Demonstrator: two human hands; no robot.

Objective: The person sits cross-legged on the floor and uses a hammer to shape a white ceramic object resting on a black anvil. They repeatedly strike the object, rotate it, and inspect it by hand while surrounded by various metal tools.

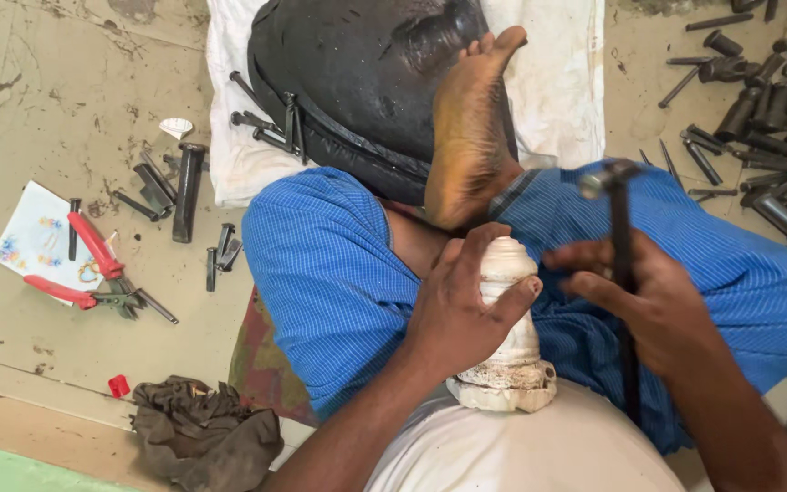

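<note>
Left hand (pixel 462 305) wraps tight round the white conch shell (pixel 507 337), thumb pressed across it; right hand (pixel 653 305) grips the dark hammer (pixel 619 237), head raised above the lap.

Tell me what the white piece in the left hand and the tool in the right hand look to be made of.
White piece: likely shell or stone, chalky matte white, with carved ridges and a rough, chipped base. Hammer: dark metal head with a dull sheen; the thin dark handle could be metal or wood, hard to tell. The left hand wraps the piece; the right hand grips the handle.
</note>
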